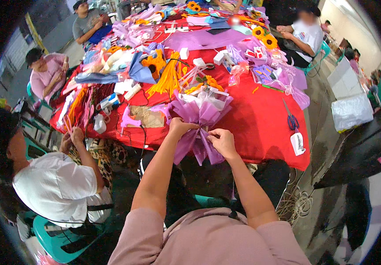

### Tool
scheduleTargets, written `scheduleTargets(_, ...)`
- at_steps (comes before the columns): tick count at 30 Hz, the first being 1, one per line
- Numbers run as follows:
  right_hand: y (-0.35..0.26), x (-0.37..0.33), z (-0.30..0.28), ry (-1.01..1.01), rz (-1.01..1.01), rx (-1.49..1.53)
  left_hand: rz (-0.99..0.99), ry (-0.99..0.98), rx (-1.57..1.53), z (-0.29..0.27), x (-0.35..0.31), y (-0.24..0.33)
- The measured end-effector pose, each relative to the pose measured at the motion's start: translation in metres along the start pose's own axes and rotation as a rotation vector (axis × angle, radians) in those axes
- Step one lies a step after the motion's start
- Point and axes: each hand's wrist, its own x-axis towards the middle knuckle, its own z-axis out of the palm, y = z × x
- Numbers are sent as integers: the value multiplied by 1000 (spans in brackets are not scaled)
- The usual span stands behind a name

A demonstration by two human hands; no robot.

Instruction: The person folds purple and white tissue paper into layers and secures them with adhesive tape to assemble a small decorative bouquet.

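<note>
A bouquet wrapped in purple sheet [201,108] is held over the table's near edge, its gathered waist between my hands and its lower flaps spreading downward. My left hand [181,127] is closed round the waist from the left side. Opposite it, my right hand [222,142] pinches the purple wrap just below the waist. White material shows inside the top; what else the wrap holds is hidden. Left of the bouquet, a pink glue gun [130,120] rests beside a brown cardboard piece [148,117].
Red cloth [261,128] covers the table. Scissors [292,122] and a white power outlet [297,144] lie at the right edge. Yellow-orange pipe cleaners [166,79], sunflowers [270,41] and purple wraps crowd the middle. A co-worker in white [60,181] sits close on my left; others sit around.
</note>
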Motion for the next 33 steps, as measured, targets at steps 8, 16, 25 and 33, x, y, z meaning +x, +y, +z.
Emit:
scheduleTargets(8,2,3,1,-92,65,57,-38,-81,-96,-14,-16,10)
scheduleTargets(16,-3,36,14,-184,20,-162,145,-86,-461,2,-30,11)
scheduleTargets(25,-23,-12,-26,-56,-142,194,387,-40,-806,-5,-124,73)
scheduleTargets(33,4,-9,-119,205,106,144,402,-252,-856,92,-118,136)
